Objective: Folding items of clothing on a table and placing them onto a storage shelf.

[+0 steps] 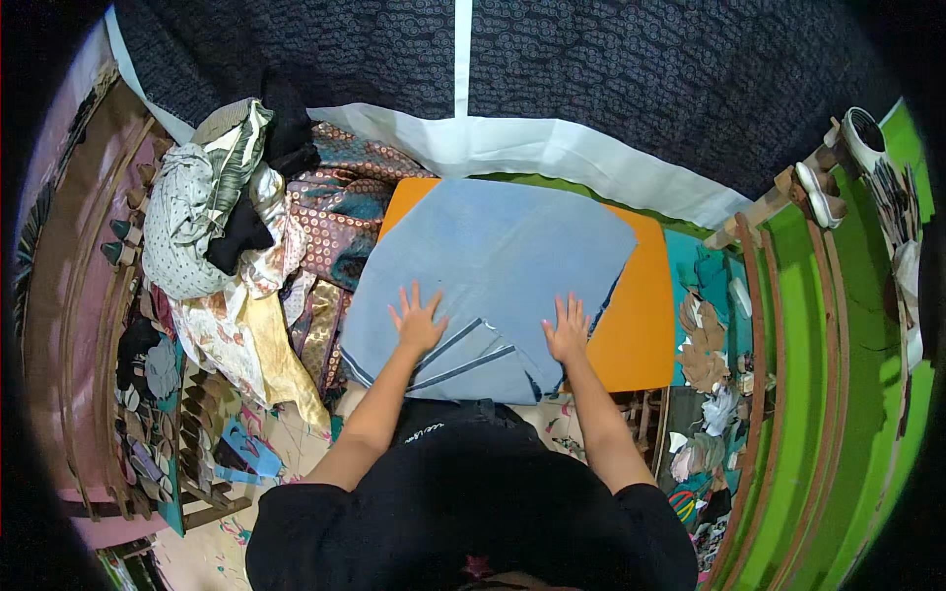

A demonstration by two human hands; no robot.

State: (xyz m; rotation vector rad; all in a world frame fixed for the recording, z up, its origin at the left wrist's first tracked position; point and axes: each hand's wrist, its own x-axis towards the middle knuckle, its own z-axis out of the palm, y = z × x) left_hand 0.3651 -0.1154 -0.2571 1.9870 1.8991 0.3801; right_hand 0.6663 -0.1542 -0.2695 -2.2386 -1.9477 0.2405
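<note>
A large piece of light blue cloth (493, 241), denim-like, lies spread over an orange board (641, 305) in front of me. Its near part is folded over, with dark edges and dark lines showing there. My left hand (419, 323) rests flat on the cloth left of the fold, fingers spread. My right hand (567, 333) lies flat near the cloth's right edge, fingers stretched out. Neither hand holds anything. The orange board shows along the right side and at the far left corner.
A heap of patterned clothes (187, 222) stands left of the board, beside maroon patterned fabric (345, 207). Green slatted racks (788, 374) line the right, with shoes (820, 195) on top. Cut scraps (702, 345) lie right of the board. A dark curtain (631, 89) hangs behind.
</note>
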